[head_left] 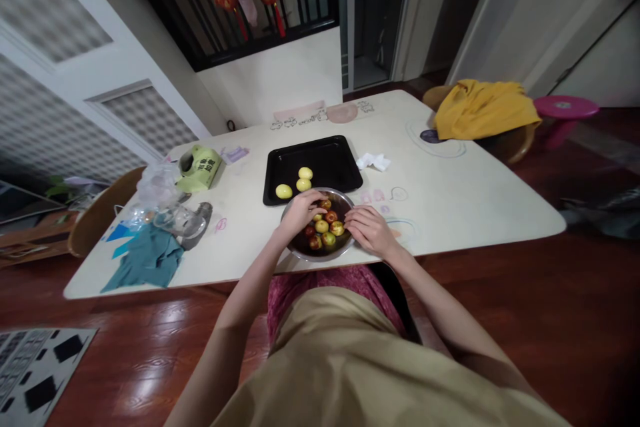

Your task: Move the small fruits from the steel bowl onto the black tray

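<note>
Mottled red-yellow round fruits (329, 239), corralled by silvery metal bowl (320, 257); left hand (301, 211), right hand (371, 229) fingers curled inward, clamping unclear.

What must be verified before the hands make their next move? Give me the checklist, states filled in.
1. Metal bowl well back from the near edge of the table: not ok, it sits close to it.
2. Mottled fruits inside the bowl's rim: ok, several lie there.
3. Left hand gripping a fruit: cannot tell; its fingers reach into the bowl.
4. Right hand free of any item: cannot tell; it is at the bowl's right side.
5. Room on the black tray: ok, much is bare beside three yellow-green fruits.
</note>
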Motion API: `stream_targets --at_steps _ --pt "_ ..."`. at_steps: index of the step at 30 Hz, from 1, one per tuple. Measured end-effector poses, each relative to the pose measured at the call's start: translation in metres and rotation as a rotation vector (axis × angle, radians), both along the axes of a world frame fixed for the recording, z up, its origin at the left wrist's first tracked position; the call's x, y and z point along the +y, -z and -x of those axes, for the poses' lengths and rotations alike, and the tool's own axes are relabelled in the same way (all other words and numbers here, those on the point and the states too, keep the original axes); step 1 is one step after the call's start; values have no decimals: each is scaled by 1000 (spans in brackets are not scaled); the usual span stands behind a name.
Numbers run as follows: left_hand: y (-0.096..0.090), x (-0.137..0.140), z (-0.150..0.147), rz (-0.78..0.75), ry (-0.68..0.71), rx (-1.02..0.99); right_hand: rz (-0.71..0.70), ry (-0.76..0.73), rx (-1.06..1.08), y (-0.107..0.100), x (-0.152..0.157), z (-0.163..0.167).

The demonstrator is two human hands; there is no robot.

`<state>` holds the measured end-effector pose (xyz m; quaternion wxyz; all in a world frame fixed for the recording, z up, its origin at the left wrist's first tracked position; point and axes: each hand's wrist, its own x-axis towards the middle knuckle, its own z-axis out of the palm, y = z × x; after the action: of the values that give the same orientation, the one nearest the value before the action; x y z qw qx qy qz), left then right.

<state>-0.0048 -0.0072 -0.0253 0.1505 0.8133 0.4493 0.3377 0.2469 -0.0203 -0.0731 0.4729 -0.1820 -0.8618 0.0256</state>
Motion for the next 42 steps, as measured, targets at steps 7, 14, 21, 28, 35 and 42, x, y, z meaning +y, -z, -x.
stream_targets --at_steps 7,14,21,28,35,42 --pt "-3 -1 0 68 56 133 -68 -2 21 -3 0 0" --pt "-11 -6 1 36 19 105 -54 8 1 -4 -1 0" --pt "-29 -32 15 -87 -162 -87 63 -30 -7 1 0 -3" --pt "-13 -63 22 -136 -297 -269 91 -259 15 -2 -12 -2" --pt "15 -75 27 -102 -197 -408 109 -172 -56 2 -13 7" --pt "26 -80 27 -117 -198 -404 262 -142 46 -15 -9 6"
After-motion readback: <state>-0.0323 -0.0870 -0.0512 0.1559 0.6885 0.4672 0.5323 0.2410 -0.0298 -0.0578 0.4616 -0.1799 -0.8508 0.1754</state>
